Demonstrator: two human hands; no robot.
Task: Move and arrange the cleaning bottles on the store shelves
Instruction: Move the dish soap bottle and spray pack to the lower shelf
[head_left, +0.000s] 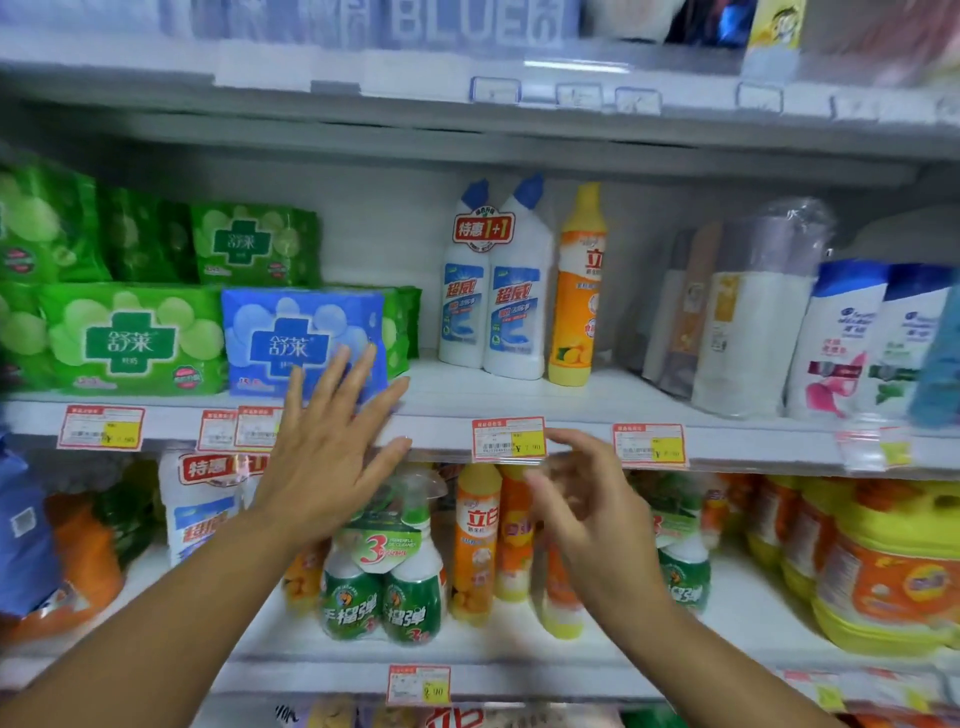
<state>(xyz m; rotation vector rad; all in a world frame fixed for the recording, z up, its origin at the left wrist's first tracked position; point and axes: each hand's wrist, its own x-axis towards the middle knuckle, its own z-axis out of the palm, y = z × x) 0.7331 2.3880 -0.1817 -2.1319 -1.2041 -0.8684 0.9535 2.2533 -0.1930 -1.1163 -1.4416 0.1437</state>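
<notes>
Two white cleaning bottles (493, 291) with blue caps, labelled 超威 and banded under a red "特惠 1+1" tag, stand upright on the middle shelf (447, 400), just beside a yellow 立白 bottle (576, 291). On the shelf below stands a green 手榴弹 spray pack (384, 587). The left hand (332, 447) hovers, fingers spread, before a blue 舒莱 pack (291, 332); the right hand (582, 499), fingers loosely curled, holds nothing.

- A shop is shown: shelves (597, 402) are stocked with packaged goods (135, 340).
- Price labels (508, 439) are fixed along the shelf edge, just beside the fingertips (571, 437).
- A promotional twin-pack of bottles (493, 291) is displayed above them.
</notes>
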